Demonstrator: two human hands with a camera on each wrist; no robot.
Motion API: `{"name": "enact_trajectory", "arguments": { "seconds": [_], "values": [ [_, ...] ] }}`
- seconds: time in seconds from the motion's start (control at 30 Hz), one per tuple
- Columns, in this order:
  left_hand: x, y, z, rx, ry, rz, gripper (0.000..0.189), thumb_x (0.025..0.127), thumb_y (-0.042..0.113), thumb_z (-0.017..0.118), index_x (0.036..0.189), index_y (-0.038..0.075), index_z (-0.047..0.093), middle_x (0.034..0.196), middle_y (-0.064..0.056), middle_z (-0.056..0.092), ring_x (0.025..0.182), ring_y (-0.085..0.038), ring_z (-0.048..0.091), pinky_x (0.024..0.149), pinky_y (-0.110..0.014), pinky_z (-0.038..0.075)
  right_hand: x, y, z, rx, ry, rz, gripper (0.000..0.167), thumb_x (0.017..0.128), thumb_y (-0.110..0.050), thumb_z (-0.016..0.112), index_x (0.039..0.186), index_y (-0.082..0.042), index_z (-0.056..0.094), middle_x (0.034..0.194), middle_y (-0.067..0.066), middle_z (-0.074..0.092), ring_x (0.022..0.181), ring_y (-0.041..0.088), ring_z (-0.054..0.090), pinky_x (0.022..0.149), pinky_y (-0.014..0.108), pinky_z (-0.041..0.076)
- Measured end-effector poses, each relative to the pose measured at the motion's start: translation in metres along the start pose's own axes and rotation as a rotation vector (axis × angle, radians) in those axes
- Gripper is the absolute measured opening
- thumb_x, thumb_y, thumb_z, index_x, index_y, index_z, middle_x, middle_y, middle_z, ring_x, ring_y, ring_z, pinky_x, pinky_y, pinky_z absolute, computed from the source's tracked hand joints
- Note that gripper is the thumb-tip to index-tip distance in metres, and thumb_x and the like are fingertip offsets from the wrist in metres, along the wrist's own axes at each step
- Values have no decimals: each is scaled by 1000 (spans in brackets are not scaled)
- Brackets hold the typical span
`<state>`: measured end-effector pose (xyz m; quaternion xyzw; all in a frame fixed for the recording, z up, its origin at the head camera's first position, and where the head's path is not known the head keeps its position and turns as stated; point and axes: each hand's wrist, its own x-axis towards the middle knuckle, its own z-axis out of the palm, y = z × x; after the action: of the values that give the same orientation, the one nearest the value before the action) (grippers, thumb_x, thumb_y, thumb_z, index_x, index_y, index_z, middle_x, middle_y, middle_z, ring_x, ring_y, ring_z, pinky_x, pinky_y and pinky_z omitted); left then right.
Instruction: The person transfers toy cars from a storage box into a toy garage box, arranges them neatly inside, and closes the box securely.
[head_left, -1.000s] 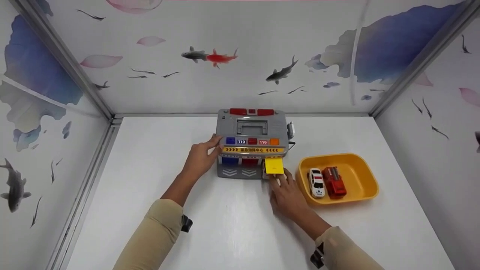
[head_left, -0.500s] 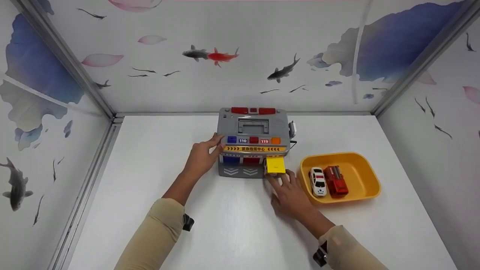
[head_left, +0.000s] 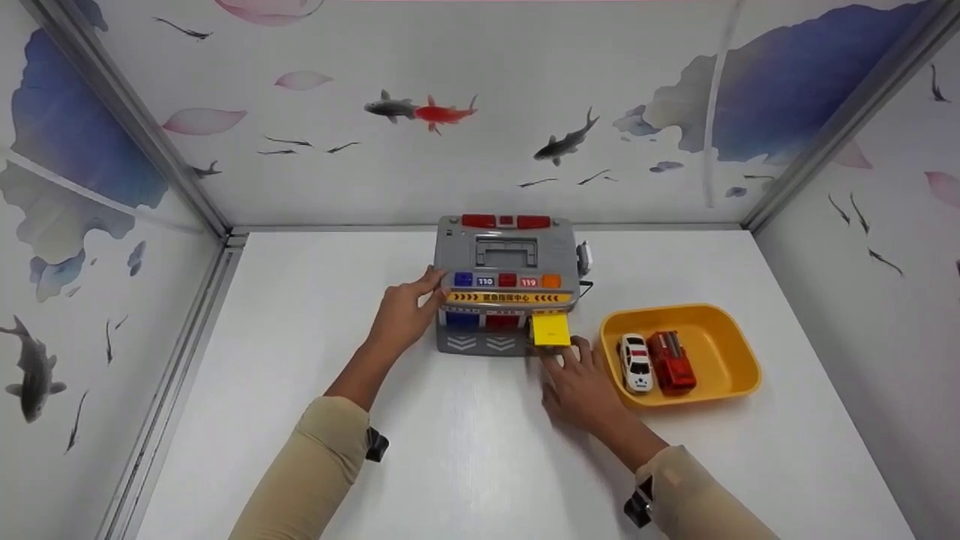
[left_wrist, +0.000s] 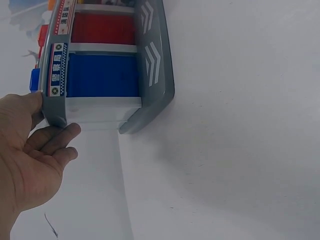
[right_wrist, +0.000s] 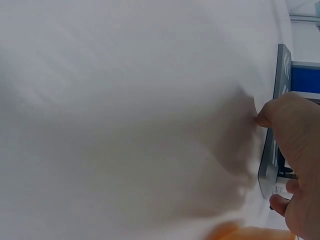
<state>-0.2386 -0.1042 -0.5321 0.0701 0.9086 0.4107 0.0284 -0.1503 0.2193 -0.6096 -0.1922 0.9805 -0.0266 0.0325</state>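
A grey toy garage [head_left: 502, 262] with red lights on its roof and blue and red doors stands at the back of the table. My left hand [head_left: 405, 319] grips the left edge of its roof, seen close up in the left wrist view. At the right bay a yellow door [head_left: 551, 330] is swung up and outward. My right hand [head_left: 581, 386] reaches to the bay's front just below this door, with its fingertips partly hidden beneath it. In the right wrist view a small dark part of something inside the bay [right_wrist: 286, 170] shows past the hand; its kind is unclear.
To the right sits a yellow bin [head_left: 720, 360] with a white toy police car [head_left: 637, 364] and a red toy fire truck [head_left: 673, 364] in it. Patterned white panels [head_left: 480, 172] enclose the white table [head_left: 450, 450] at the back and sides.
Half a second ago the end of a toy vehicle showed under the yellow door; now it is hidden, deeper in the bay. My right fingers have shifted slightly toward the garage. The left hand keeps its grip.
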Motion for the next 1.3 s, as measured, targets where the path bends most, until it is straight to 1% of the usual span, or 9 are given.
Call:
{"name": "enact_trajectory", "arguments": {
  "seconds": [0.2, 0.3, 0.43, 0.63, 0.77, 0.83, 0.93, 1.1, 1.3],
  "values": [
    [0, 0, 0, 11, 1, 2, 52, 114, 45, 61, 161, 21, 58, 169, -6, 48, 157, -30, 51, 131, -50, 44, 4, -1, -2, -25, -12, 15, 55, 108, -40, 67, 155, -14, 58, 155, 19, 60, 151, 49, 40, 129, 72, 34],
    [1, 0, -1, 14, 1, 4, 52, 114, 44, 62, 160, 21, 59, 169, -7, 48, 157, -29, 51, 131, -49, 43, 6, -1, -4, -14, -25, 18, 64, 109, -47, 64, 160, -11, 53, 158, 19, 60, 151, 50, 39, 129, 71, 34],
    [1, 0, -2, 16, -3, 5, 52, 114, 44, 62, 161, 21, 59, 169, -7, 48, 158, -29, 51, 131, -49, 43, 8, -3, -7, 27, -58, 47, 80, 107, -58, 63, 169, -10, 43, 167, 20, 53, 153, 51, 37, 132, 72, 31],
    [1, 1, -1, 22, -12, -7, 53, 114, 46, 61, 162, 22, 58, 170, -6, 47, 159, -30, 50, 132, -50, 43, 12, -5, -10, 39, -69, 76, 85, 105, -66, 62, 169, -12, 45, 170, 20, 50, 156, 53, 36, 131, 71, 31],
    [0, 1, -1, 23, -19, -15, 53, 114, 46, 60, 162, 23, 57, 171, -5, 46, 159, -29, 50, 132, -50, 43, 14, -6, -10, 45, -66, 83, 89, 103, -68, 63, 172, -17, 40, 174, 16, 48, 155, 52, 36, 129, 71, 33],
    [0, 1, -2, 24, -18, -13, 53, 115, 46, 60, 162, 23, 56, 171, -5, 46, 159, -29, 50, 132, -50, 43, 15, -6, -10, 46, -58, 80, 88, 103, -68, 63, 172, -20, 40, 174, 14, 48, 154, 52, 37, 128, 71, 34],
    [-1, 1, -1, 25, -14, -10, 53, 115, 45, 60, 163, 23, 56, 171, -5, 46, 159, -29, 50, 132, -49, 43, 16, -6, -8, 39, -40, 69, 82, 103, -66, 64, 170, -22, 46, 173, 13, 50, 151, 52, 38, 125, 71, 36],
    [0, 1, -1, 33, -9, -12, 54, 115, 46, 60, 163, 23, 56, 170, -5, 46, 159, -29, 50, 131, -50, 43, 17, -4, -7, 32, -16, 60, 76, 104, -63, 65, 164, -18, 53, 169, 14, 55, 152, 51, 38, 126, 71, 36],
    [1, 1, 0, 28, -7, -6, 54, 114, 46, 61, 162, 21, 57, 170, -6, 47, 159, -29, 50, 132, -49, 43, 15, -1, -7, 59, 0, 56, 70, 104, -60, 67, 155, -13, 61, 166, 16, 57, 156, 51, 34, 128, 72, 33]
  ]
}}
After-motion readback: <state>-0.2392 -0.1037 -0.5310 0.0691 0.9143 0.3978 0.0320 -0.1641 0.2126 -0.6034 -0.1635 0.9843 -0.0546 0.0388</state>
